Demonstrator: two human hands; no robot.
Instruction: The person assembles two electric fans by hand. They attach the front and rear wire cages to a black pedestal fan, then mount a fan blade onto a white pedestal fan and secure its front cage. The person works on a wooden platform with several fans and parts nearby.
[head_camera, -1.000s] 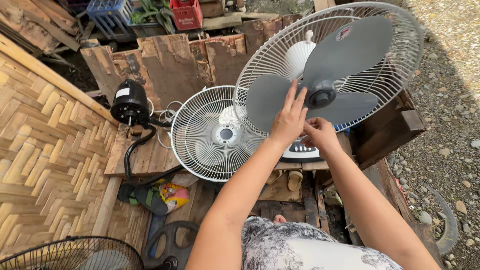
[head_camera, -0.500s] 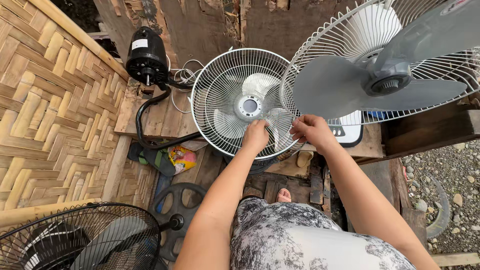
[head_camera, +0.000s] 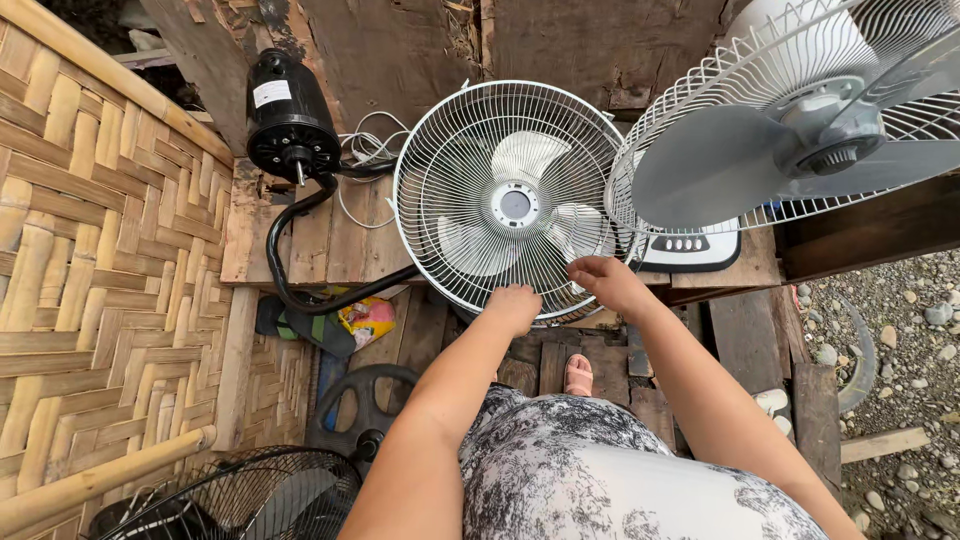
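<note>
A white wire fan guard (head_camera: 510, 200) with a white blade set lies flat on a wooden bench (head_camera: 300, 240). My left hand (head_camera: 513, 305) rests closed on the guard's near rim. My right hand (head_camera: 608, 280) touches the rim a little to the right, fingers bent over the wires. To the right stands a fan with grey blades (head_camera: 800, 150) and an open rear guard, on a white base with buttons (head_camera: 690, 250).
A black fan motor (head_camera: 290, 125) with a curved black neck lies at the bench's left, white cable beside it. A woven bamboo panel (head_camera: 90, 250) fills the left. A black fan guard (head_camera: 240, 495) and round base sit below. Gravel lies at right.
Both hands came down from the grey-bladed fan's hub to the near rim of the white guard. The view dropped and moved closer.
</note>
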